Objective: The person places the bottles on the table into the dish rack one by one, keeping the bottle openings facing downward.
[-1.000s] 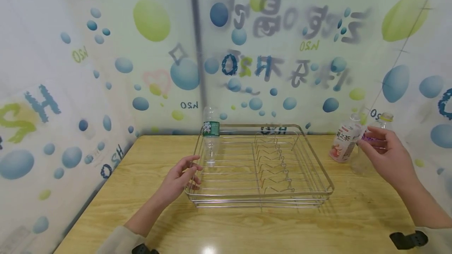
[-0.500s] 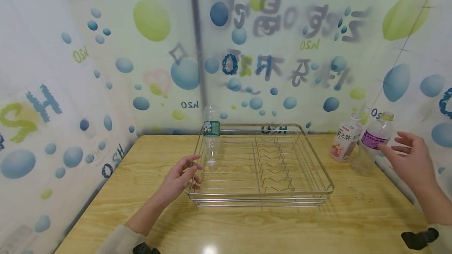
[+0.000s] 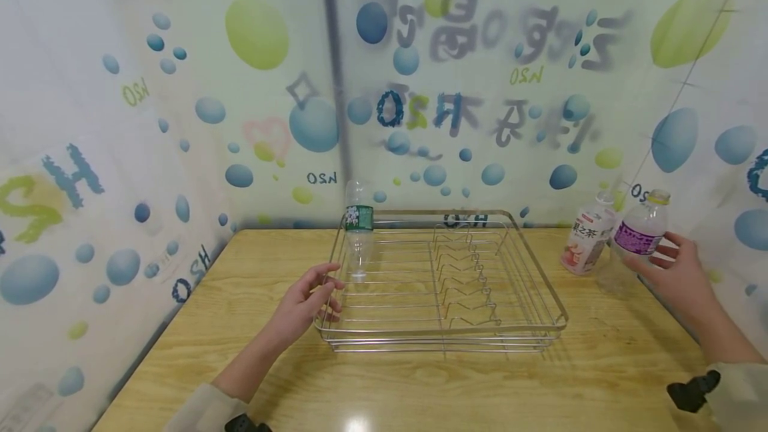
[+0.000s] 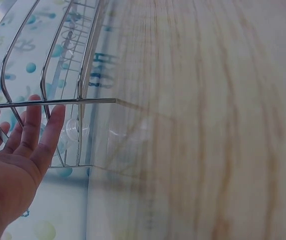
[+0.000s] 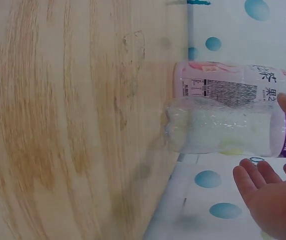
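In the head view my right hand (image 3: 678, 275) is beside a clear bottle with a purple label and yellow neck ring (image 3: 639, 239). Its thumb and fingers are spread on either side of the bottle; the right wrist view shows a gap between the fingers (image 5: 255, 175) and the bottle's side. A white bottle with a peach picture (image 3: 588, 235) stands right behind it. My left hand (image 3: 303, 302) rests at the left side of a wire dish rack (image 3: 441, 331), fingers loosely extended at the wires. Inside the rack's far left leans a clear bottle with a green label (image 3: 359, 219).
A row of bent wire dividers (image 3: 465, 279) runs down the rack's right half. The wooden table (image 3: 384, 392) ends at a printed curtain (image 3: 492, 119) behind, and more curtain hangs close on both sides.
My right hand first moved right, away from in front of the purple-labelled bottle, then came back left and slightly down toward its side. The left hand and the rack have stayed in place.
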The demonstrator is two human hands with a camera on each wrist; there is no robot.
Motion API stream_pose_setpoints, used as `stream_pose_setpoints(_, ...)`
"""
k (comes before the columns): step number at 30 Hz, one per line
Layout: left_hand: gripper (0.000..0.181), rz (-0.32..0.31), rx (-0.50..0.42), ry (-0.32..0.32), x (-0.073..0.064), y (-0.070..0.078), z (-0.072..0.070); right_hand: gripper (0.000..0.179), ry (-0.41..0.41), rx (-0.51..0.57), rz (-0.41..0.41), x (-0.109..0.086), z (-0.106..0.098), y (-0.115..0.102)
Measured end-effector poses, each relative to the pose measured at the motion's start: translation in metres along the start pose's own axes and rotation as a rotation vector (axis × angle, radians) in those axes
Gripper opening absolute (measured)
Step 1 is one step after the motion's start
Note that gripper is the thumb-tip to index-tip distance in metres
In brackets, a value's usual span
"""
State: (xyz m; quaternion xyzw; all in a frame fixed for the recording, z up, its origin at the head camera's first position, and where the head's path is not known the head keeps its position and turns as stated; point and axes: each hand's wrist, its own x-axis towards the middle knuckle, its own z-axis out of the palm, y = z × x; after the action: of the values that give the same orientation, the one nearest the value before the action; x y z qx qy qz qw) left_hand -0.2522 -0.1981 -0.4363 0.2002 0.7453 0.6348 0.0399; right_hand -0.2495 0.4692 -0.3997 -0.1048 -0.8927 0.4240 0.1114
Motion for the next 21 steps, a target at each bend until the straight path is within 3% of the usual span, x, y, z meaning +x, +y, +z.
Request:
stream_pose_setpoints(11, 0.047, 0.008, -0.003, 0.003, -0.002, 0.002, 0.000, 0.122, -0.229, -0.098, 0.096, 0.016, 0.009, 0.024)
stream_pose_setpoints(21, 0.047, 0.002, -0.002, 0.012, -0.001, 0.001, 0.001, 0.119, -0.289, -0.161, 0.122, 0.019, 0.012, 0.034)
